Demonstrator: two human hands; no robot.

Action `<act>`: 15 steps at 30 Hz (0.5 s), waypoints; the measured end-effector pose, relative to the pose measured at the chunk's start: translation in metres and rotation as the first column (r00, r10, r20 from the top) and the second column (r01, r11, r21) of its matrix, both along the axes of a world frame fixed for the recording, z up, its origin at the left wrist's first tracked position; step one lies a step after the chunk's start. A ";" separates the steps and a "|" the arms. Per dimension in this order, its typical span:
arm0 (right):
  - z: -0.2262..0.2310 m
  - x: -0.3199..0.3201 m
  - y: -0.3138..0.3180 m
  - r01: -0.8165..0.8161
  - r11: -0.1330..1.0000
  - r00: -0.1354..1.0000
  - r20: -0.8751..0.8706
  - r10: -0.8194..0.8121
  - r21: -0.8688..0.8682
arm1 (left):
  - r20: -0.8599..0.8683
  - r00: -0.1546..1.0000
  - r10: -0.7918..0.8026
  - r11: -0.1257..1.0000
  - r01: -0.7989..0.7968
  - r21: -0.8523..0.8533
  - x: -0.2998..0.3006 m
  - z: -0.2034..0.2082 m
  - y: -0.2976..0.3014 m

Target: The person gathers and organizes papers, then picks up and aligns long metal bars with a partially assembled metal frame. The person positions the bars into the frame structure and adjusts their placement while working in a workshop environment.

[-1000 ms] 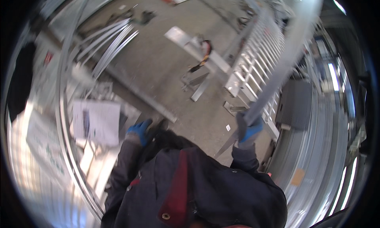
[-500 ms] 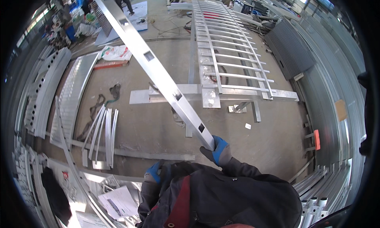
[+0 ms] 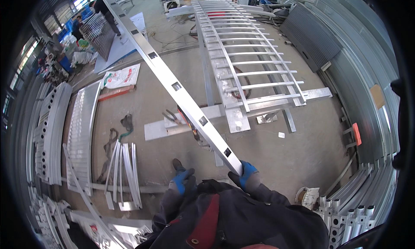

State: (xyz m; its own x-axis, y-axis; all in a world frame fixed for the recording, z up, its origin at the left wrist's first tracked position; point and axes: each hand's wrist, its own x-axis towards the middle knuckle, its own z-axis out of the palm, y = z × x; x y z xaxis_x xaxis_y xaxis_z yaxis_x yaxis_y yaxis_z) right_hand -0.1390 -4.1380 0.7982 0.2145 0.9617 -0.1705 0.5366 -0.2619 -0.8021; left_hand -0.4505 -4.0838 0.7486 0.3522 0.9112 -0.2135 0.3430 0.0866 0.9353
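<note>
A worker's blue-gloved right hand (image 3: 245,174) has its fingers clamped on the near end of a long slotted metal rail (image 3: 173,82) slanting above the concrete floor (image 3: 276,162), left of a railing panel (image 3: 242,54), the left hand (image 3: 183,181) hanging loosely curled, holding nothing.

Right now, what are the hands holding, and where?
The right hand grips the near end of a long metal rail. The left hand holds nothing.

Metal fab wkshop: alu railing panel (image 3: 242,54), stacked profiles (image 3: 47,132).
</note>
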 end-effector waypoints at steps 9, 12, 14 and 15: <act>-0.021 -0.130 0.146 0.141 0.990 0.989 0.052 -0.141 -0.002 | -0.055 0.987 -0.153 0.978 0.159 0.135 -0.122 -0.035 0.210; -0.015 -0.169 0.187 0.177 0.984 0.982 0.077 -0.175 -0.022 | 0.003 0.992 -0.126 0.988 0.126 0.087 -0.167 -0.034 0.265; -0.012 -0.185 0.207 0.195 0.980 0.980 0.033 -0.194 -0.033 | -0.015 0.996 -0.090 0.991 0.091 0.101 -0.189 -0.031 0.292; -0.010 -0.192 0.212 0.187 0.982 0.981 0.064 -0.185 -0.034 | -0.004 0.998 -0.065 0.988 0.065 0.138 -0.198 -0.028 0.302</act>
State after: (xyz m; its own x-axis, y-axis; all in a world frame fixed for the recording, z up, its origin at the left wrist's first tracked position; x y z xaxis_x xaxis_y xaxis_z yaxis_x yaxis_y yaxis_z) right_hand -0.3305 -3.9257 0.7884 0.4003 0.8967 -0.1889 0.5228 -0.3928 -0.7566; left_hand -0.6489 -3.7819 0.7202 0.4116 0.9072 -0.0870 0.3429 -0.0658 0.9371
